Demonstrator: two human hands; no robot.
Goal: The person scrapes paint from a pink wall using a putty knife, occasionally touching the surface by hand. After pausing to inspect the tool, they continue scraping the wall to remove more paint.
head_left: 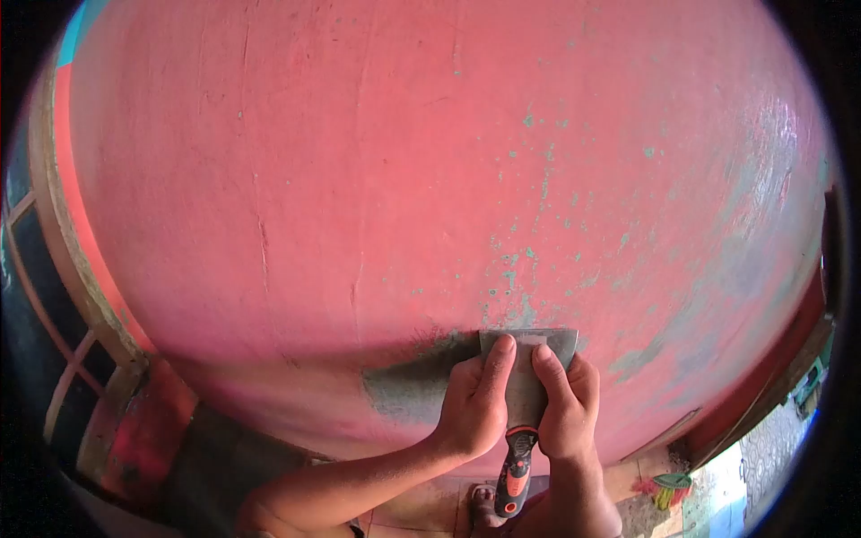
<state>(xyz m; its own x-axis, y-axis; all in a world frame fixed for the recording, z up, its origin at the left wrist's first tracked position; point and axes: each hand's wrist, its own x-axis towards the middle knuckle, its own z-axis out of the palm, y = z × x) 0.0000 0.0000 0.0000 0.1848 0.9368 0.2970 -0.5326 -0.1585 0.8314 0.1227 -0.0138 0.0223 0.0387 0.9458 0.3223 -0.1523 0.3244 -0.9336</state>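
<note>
A wide-bladed scraper (527, 394) is held upright against the pink painted wall (359, 179), its blade edge up and its black-and-orange handle (514, 480) hanging down free of both hands. My left hand (475, 399) grips the blade's left side, thumb laid on the metal. On the right side my right hand (569, 399) holds it the same way, thumb pressed on the face. The blade's top edge touches the wall or lies very close to it. Around it, bare grey-green patches (404, 387) show where paint is gone. Fingers behind the blade are hidden.
Small green chips (529, 255) dot the wall above the blade. At far left stands a wooden-framed window or door (85, 368). A broom head with coloured bristles (665, 489) lies on the tiled floor (417, 504) at lower right. A foot (485, 507) shows below.
</note>
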